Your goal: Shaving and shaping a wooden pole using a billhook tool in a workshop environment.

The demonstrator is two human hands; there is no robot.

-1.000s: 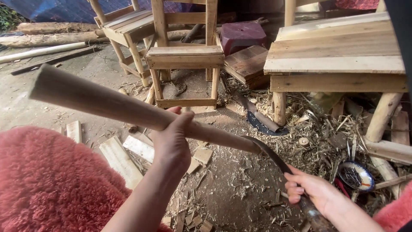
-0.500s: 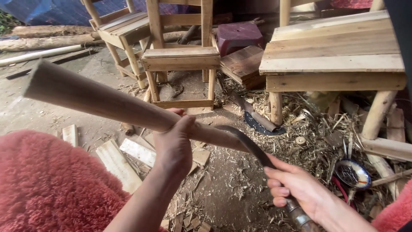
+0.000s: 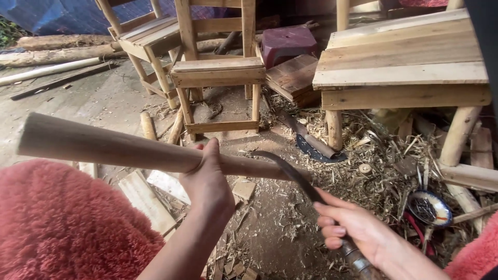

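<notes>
My left hand [image 3: 207,181] grips a long round wooden pole [image 3: 114,148] near its thin end and holds it level across the view, the thick end at the left. My right hand [image 3: 363,233] holds the handle of a curved dark blade [image 3: 290,173]. The blade's tip rests against the pole's thin end, just right of my left hand. A fuzzy red sleeve [image 3: 62,223] fills the lower left.
Two bare wooden chairs [image 3: 218,72] stand ahead and a plank table [image 3: 404,67] is at the right. Wood shavings and offcuts [image 3: 373,155] litter the dirt floor. A dark red stool [image 3: 288,44], logs [image 3: 57,52] and a small bowl [image 3: 429,207] lie around.
The blade has slid left along the pole toward my left hand, and my right hand has followed it inward. The pole stays about level.
</notes>
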